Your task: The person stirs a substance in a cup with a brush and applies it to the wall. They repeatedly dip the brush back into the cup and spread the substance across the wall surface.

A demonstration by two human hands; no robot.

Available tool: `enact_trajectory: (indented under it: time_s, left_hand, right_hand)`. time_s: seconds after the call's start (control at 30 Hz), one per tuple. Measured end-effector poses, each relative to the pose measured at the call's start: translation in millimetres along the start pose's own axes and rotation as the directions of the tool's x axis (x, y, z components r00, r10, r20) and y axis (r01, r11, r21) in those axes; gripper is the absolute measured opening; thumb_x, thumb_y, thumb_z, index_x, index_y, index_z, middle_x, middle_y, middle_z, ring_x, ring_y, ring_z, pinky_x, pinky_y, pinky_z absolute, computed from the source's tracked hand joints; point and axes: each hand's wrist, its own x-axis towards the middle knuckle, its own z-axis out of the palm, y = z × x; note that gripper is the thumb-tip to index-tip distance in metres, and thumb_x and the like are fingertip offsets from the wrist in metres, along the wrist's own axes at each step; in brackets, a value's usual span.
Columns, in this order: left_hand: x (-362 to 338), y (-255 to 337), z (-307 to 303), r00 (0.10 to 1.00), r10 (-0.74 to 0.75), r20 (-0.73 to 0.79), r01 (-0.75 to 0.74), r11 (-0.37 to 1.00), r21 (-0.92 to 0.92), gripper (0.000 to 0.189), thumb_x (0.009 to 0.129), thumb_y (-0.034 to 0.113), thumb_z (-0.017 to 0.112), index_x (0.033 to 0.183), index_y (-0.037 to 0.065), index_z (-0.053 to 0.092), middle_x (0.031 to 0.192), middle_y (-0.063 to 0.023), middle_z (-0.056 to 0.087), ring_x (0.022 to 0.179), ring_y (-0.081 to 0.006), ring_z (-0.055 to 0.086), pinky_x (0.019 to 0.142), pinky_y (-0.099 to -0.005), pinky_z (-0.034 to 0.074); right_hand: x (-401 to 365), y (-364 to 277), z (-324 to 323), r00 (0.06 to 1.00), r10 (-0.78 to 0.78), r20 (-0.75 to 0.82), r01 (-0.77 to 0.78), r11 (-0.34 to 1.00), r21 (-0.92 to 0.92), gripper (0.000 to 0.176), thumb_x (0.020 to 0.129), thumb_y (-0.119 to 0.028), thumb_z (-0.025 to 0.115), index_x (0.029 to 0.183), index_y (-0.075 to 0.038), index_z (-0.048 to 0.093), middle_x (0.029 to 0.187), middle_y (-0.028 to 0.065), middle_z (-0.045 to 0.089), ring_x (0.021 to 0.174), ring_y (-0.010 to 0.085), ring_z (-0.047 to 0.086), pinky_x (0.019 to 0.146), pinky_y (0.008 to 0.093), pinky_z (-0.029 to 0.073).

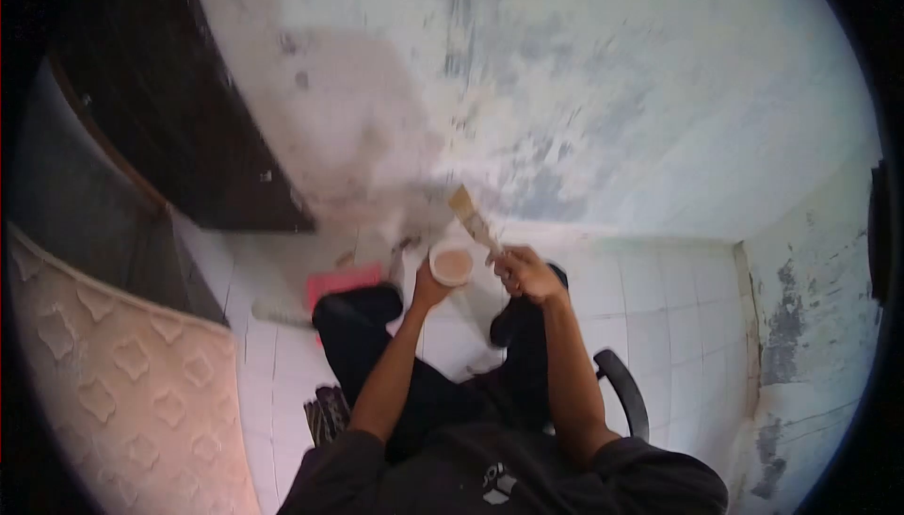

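My left hand [431, 290] is wrapped round a small white tub [450, 265], holding it in front of my knees. Pale pinkish-beige paint or paste shows inside the tub. In my right hand [525, 275] is a paintbrush [475, 224], gripped by its handle with the yellowish bristles pointing up and left. The bristles are above the tub, apart from it, and near the lower part of the wall. The wall [527, 91] has patchy grey stains and flaking, with a pinkish-beige coated area [358, 91] at the left.
A dark door [169, 91] stands at the left. On the white tiled floor [650, 308] lies a pink flat item [345, 279] beside my foot. A patterned beige mattress-like surface [141, 374] fills the lower left. A black chair armrest [623, 391] curves at my right. Another peeling wall [815, 327] rises at the right.
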Motion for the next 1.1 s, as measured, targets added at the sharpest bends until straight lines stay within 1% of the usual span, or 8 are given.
enact_trajectory:
  time_s: [0.2,0.37,0.57,0.73,0.83,0.97,1.03,1.1]
  left_hand:
    - [-3,29,-6,0.996,-0.090,0.023,0.090,0.996,-0.015,0.078,0.058,0.018,0.091,0.123,0.002,0.051,0.115,-0.0094,0.062,0.104,-0.0193,0.060,0.090,-0.0350,0.049]
    - [-18,42,-15,0.990,-0.075,-0.122,0.077,0.997,0.006,0.078,0.058,0.015,0.091,0.124,0.000,0.051,0.118,-0.0106,0.062,0.107,-0.0193,0.060,0.092,-0.0349,0.049]
    - [-18,39,-21,0.992,-0.024,-0.127,0.024,1.000,-0.001,0.081,0.055,0.015,0.092,0.124,0.000,0.052,0.117,-0.0120,0.062,0.107,-0.0222,0.061,0.092,-0.0354,0.049]
    - [-17,53,-15,0.987,0.047,-0.153,-0.048,0.999,0.000,0.079,0.054,0.017,0.092,0.121,0.002,0.053,0.113,-0.0125,0.064,0.104,-0.0245,0.062,0.090,-0.0366,0.050]
    - [-18,55,-12,0.992,0.042,-0.121,-0.036,0.998,0.047,0.080,0.056,0.013,0.092,0.124,0.001,0.051,0.120,-0.0124,0.059,0.109,-0.0223,0.059,0.093,-0.0358,0.049]
    - [-17,47,-9,0.993,0.018,-0.118,-0.017,1.000,0.011,0.078,0.053,0.018,0.093,0.119,0.003,0.053,0.112,-0.0119,0.063,0.103,-0.0243,0.062,0.089,-0.0366,0.050]
    - [-18,40,-8,0.994,0.008,-0.110,-0.008,1.000,0.006,0.078,0.053,0.018,0.093,0.119,0.003,0.053,0.112,-0.0117,0.063,0.102,-0.0241,0.062,0.089,-0.0365,0.050]
    - [-17,35,-6,0.994,0.030,-0.105,-0.035,0.998,-0.049,0.079,0.053,0.018,0.093,0.119,0.002,0.053,0.111,-0.0114,0.064,0.102,-0.0233,0.062,0.089,-0.0361,0.050]
  right_hand:
    - [-23,9,10,0.963,0.113,0.244,-0.154,0.976,0.154,0.020,0.098,-0.023,0.053,0.099,-0.004,0.060,0.066,-0.0043,0.043,0.046,0.0032,0.037,0.038,0.0204,0.030]
    - [-28,20,12,0.946,0.189,0.265,-0.227,0.966,0.121,0.022,0.099,-0.020,0.049,0.106,-0.002,0.061,0.063,-0.0068,0.036,0.045,0.0019,0.032,0.037,0.0186,0.024]
    - [-38,16,11,0.969,0.220,0.108,-0.196,0.960,-0.200,0.025,0.095,-0.022,0.050,0.097,-0.003,0.067,0.058,-0.0075,0.039,0.043,0.0026,0.036,0.039,0.0204,0.028]
    - [-39,19,7,0.997,-0.080,-0.009,0.056,0.770,-0.636,0.027,0.087,-0.021,0.056,0.086,0.005,0.064,0.059,0.0122,0.057,0.050,0.0167,0.051,0.050,0.0340,0.041]
    - [-41,13,8,0.995,-0.096,-0.006,0.064,0.707,-0.704,0.027,0.086,-0.019,0.055,0.084,0.006,0.062,0.063,0.0203,0.058,0.056,0.0247,0.056,0.056,0.0384,0.043]
    - [-43,6,12,0.989,-0.148,0.011,0.109,0.669,-0.735,0.024,0.087,-0.017,0.057,0.081,0.005,0.064,0.054,0.0092,0.053,0.050,0.0137,0.048,0.049,0.0318,0.037]
    - [-45,-3,15,0.993,-0.114,0.022,0.088,0.617,-0.782,0.026,0.087,-0.020,0.055,0.083,0.005,0.062,0.068,0.0235,0.060,0.062,0.0357,0.062,0.057,0.0409,0.044]
    - [-43,-1,16,0.989,-0.143,0.033,0.115,0.619,-0.777,0.026,0.087,-0.020,0.055,0.083,0.005,0.062,0.067,0.0234,0.060,0.062,0.0357,0.062,0.056,0.0408,0.044]
